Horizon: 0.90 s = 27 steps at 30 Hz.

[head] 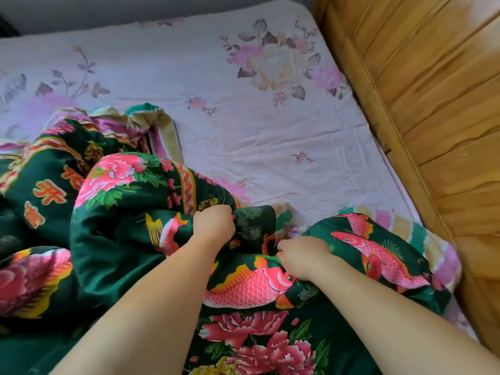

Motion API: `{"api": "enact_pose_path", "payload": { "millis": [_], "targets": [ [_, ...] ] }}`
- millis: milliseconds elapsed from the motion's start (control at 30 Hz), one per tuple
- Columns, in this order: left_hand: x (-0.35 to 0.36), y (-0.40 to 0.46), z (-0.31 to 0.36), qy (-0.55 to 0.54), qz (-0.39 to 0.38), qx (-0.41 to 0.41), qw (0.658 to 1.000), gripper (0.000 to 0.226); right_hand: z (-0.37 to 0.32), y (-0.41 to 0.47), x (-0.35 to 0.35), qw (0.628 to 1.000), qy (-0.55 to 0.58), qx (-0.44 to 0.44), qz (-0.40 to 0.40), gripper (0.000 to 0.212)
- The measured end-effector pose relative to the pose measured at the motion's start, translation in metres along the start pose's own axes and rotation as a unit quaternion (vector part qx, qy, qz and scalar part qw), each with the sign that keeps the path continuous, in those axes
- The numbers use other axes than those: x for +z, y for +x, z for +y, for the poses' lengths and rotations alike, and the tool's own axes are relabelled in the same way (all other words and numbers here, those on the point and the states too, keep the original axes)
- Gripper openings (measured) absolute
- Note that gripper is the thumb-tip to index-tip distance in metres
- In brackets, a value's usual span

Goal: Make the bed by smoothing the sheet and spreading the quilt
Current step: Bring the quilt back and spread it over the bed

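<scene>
A dark green quilt (116, 239) printed with pink peonies and red fish lies bunched over the near and left part of the bed. Its striped pink and cream border shows at the far folds and at the right edge. My left hand (213, 224) grips a fold of the quilt near the middle of the view. My right hand (303, 257) grips another fold just to the right of it. Beyond the quilt, the pale pink sheet (270, 125) with flower prints lies bare, with light creases.
A wooden headboard (433, 90) runs along the right side of the bed. A grey wall (108, 9) borders the far edge of the mattress. A dark object (6, 28) shows at the far left corner.
</scene>
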State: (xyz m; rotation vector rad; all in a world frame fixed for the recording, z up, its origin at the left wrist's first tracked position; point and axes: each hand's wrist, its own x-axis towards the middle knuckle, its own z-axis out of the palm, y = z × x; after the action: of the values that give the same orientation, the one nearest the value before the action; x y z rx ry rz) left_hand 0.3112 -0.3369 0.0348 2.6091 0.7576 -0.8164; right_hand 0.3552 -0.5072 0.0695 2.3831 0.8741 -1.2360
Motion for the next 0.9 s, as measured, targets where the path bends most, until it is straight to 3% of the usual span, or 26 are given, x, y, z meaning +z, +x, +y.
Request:
{"api": "enact_pose_path", "payload": {
  "millis": [100,167,200,267,300,367,400,500,633,733,800,867,900],
  "targets": [
    [-0.015,-0.022,0.006,-0.18,0.035,-0.034,0.982,0.01,0.009,-0.004,0.0,0.994,0.104,0.041,0.014,0.041],
    [-0.022,-0.042,0.014,-0.261,0.055,-0.036,0.963,0.022,0.015,-0.014,-0.005,0.963,0.259,0.068,0.024,0.063],
    [-0.026,-0.053,0.02,-0.29,0.063,-0.027,0.955,0.03,0.018,-0.019,-0.008,0.923,0.376,0.08,0.023,0.073],
    [-0.034,-0.072,0.038,-0.325,0.074,0.012,0.943,0.033,0.02,-0.031,-0.018,0.793,0.602,0.09,0.003,0.078],
    [-0.038,-0.08,0.049,-0.332,0.076,0.031,0.94,0.034,0.021,-0.035,-0.024,0.739,0.667,0.097,-0.01,0.083],
    [-0.051,-0.095,0.074,-0.335,0.096,0.073,0.934,0.034,0.03,-0.045,-0.037,0.674,0.728,0.123,-0.016,0.104],
    [-0.061,-0.104,0.088,-0.332,0.112,0.099,0.931,0.032,0.038,-0.055,-0.045,0.642,0.756,0.127,-0.009,0.103],
    [-0.097,-0.122,0.123,-0.34,0.163,0.16,0.912,0.025,0.066,-0.085,-0.079,0.567,0.815,0.111,0.025,0.042],
    [-0.149,-0.149,0.157,-0.454,0.22,0.201,0.84,0.026,0.101,-0.114,-0.153,0.566,0.812,0.023,0.141,0.009],
    [-0.165,-0.168,0.175,-0.522,0.244,0.209,0.79,0.027,0.113,-0.131,-0.195,0.571,0.769,-0.018,0.285,0.011],
    [-0.156,-0.173,0.184,-0.499,0.253,0.21,0.802,0.028,0.116,-0.136,-0.196,0.578,0.747,-0.03,0.327,0.034],
    [-0.137,-0.173,0.197,-0.437,0.252,0.193,0.842,0.032,0.132,-0.125,-0.179,0.588,0.742,-0.031,0.322,0.064],
    [-0.126,-0.171,0.201,-0.392,0.238,0.187,0.869,0.033,0.137,-0.119,-0.165,0.59,0.741,-0.015,0.32,0.064]
  ]
}}
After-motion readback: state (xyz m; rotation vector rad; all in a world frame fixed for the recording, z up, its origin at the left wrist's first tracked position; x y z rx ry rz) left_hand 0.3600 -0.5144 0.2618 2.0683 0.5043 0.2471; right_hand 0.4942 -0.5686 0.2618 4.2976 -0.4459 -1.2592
